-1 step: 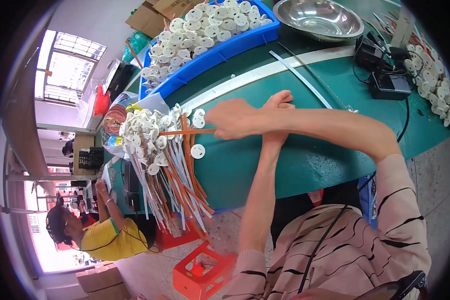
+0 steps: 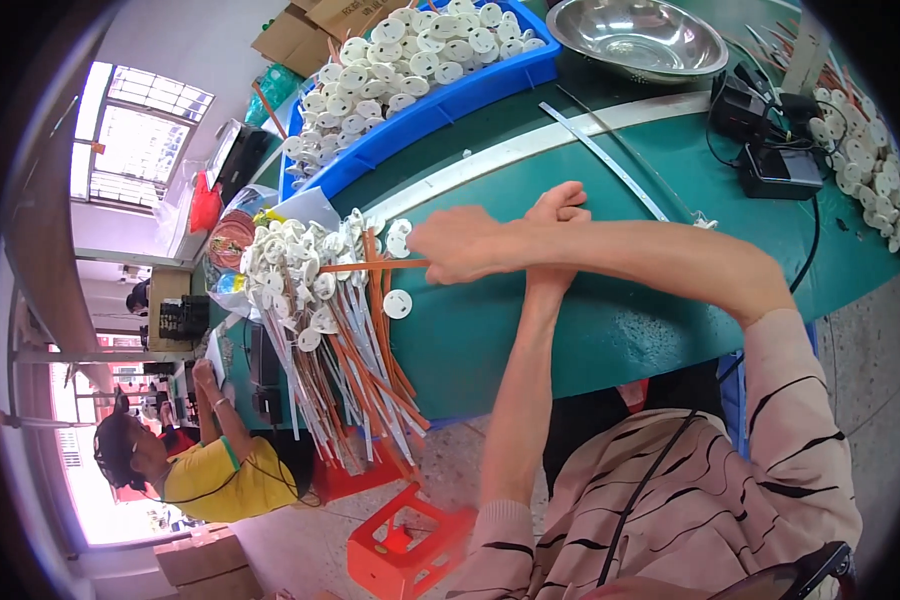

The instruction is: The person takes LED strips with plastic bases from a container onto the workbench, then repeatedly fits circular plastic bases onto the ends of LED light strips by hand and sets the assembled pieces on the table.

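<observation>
My right hand (image 2: 462, 246) reaches leftward across my left wrist. Its fingers are closed on the end of a flat orange strip (image 2: 375, 265). The strip runs left into a pile of white round plastic discs (image 2: 300, 262) with orange and grey strips (image 2: 355, 370) trailing toward the table's near edge. One loose white disc (image 2: 397, 304) lies flat beside the pile. My left hand (image 2: 558, 205) is behind my right forearm, its visible fingers curled together. What they hold, if anything, is hidden.
A blue tray (image 2: 450, 103) heaped with white discs stands at the back. Near it are a steel bowl (image 2: 660, 45), a metal ruler (image 2: 605, 160) and black adapters with cables (image 2: 780, 170). More discs (image 2: 870, 165) lie far right. A co-worker in yellow (image 2: 205, 480) sits left, near a red stool (image 2: 380, 565).
</observation>
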`<state>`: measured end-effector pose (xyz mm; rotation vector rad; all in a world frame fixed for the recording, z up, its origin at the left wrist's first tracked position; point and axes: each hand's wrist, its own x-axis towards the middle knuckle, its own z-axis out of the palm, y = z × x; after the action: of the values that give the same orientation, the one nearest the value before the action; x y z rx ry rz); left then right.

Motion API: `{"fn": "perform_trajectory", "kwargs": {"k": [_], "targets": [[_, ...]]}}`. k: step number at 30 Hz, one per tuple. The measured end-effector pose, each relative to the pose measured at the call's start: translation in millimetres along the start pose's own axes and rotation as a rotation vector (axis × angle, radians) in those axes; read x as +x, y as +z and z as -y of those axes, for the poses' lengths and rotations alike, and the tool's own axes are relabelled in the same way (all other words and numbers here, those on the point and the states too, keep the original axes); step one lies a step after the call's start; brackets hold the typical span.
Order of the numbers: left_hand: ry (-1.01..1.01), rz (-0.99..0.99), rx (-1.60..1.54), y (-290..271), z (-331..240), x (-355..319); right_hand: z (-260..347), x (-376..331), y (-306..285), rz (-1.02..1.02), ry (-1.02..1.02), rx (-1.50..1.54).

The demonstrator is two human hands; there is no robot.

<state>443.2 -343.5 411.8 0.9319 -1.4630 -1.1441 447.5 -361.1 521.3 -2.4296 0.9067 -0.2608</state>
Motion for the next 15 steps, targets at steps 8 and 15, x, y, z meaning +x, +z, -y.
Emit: {"fn": "perform_trajectory", "kwargs": {"k": [8,15], "targets": [[-0.061,-0.128,0.234,12.8,-22.9,0.3,3.6,9.2,32.7,0.151,-0.108,0.352],[-0.032,-0.144,0.273,12.7,-25.5,0.7,20.6,-5.5,37.9,0.168,-0.319,0.082]]}}
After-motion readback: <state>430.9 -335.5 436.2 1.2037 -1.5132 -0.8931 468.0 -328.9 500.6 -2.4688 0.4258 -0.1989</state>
